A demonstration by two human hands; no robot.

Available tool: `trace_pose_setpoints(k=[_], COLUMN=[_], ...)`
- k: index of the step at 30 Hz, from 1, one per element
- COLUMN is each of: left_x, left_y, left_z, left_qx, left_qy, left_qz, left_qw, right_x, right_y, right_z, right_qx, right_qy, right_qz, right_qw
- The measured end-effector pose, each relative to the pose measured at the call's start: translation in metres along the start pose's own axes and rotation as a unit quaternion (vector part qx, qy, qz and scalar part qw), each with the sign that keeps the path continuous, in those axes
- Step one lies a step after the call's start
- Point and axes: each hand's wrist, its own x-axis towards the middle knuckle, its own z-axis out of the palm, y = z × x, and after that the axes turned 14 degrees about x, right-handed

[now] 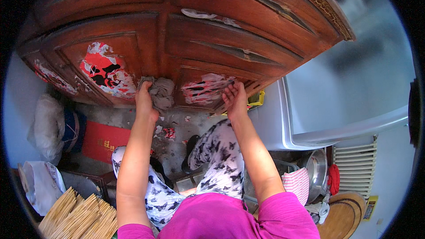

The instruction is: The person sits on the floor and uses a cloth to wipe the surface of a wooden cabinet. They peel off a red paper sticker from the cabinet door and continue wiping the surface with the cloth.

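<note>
A brown wooden cabinet [164,31] with carved panels rises in front of me. My left hand [144,99] is closed on a crumpled grey cloth [162,92], which rests against the cabinet's lower front. Scraps of red and white paper [206,89] cling to the lower right panel. At their right edge is my right hand [235,99], its fingers curled in toward the panel; whether something small sits between them is hidden. A larger torn patch of red, black and white paper [106,68] is stuck on the panel to the left of the cloth.
Torn paper bits [169,132] lie on the floor between my feet. To the left are a red box [104,141] and a plastic-wrapped bundle [46,126]. Bundled thin sticks [79,214] stand lower left. A pale glossy appliance [345,102], metal basin [316,175] and round wooden board [343,214] flank my right.
</note>
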Motion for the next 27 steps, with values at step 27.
trace_pose_setpoints(k=[27], left_x=[-0.018], left_y=[0.001], left_z=[0.017], left_qx=[0.008], left_qy=[0.014], left_qz=[0.024], left_qw=[1.0], right_x=[0.001], right_y=[-0.003], right_z=[0.019], right_qx=[0.014], right_qy=[0.049], right_qz=[0.051], right_qw=[0.997])
